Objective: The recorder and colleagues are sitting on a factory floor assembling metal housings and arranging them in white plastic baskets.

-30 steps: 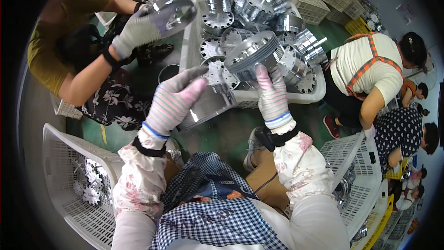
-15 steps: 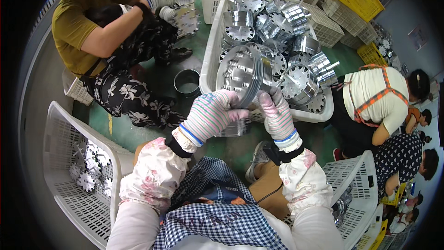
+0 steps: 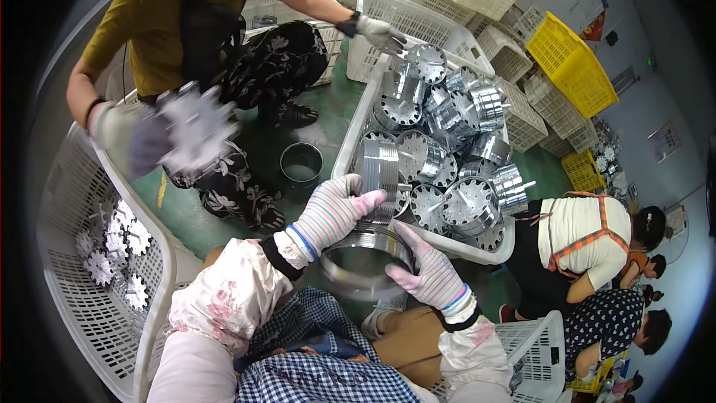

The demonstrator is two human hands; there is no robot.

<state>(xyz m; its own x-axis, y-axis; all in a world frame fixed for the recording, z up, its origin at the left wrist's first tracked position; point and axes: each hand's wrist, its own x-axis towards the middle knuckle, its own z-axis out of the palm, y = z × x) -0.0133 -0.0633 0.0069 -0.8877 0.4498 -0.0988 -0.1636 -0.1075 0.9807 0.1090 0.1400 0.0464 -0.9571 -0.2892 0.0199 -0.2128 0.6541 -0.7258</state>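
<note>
My left hand, in a striped glove, grips a shiny ribbed metal cylinder by its near side, thumb across it. Just below, a wide thin-walled metal ring is tilted so that its opening shows, a little blurred. My right hand, gloved alike, pinches the ring's right side between thumb and fingers. Cylinder and ring overlap in view; whether they touch I cannot tell. Beyond them stands a white crate heaped with metal drums that have notched discs and shafts.
At left, a white crate holds toothed metal parts. A co-worker sits across, one gloved hand with a toothed plate, the other reaching toward the drums. A loose ring lies on the floor. Other people work at right.
The ring and the ribbed cylinder, lined up between my hands before, now show apart. My right hand has come lower with the ring. The co-worker has leaned in and spread both arms.
</note>
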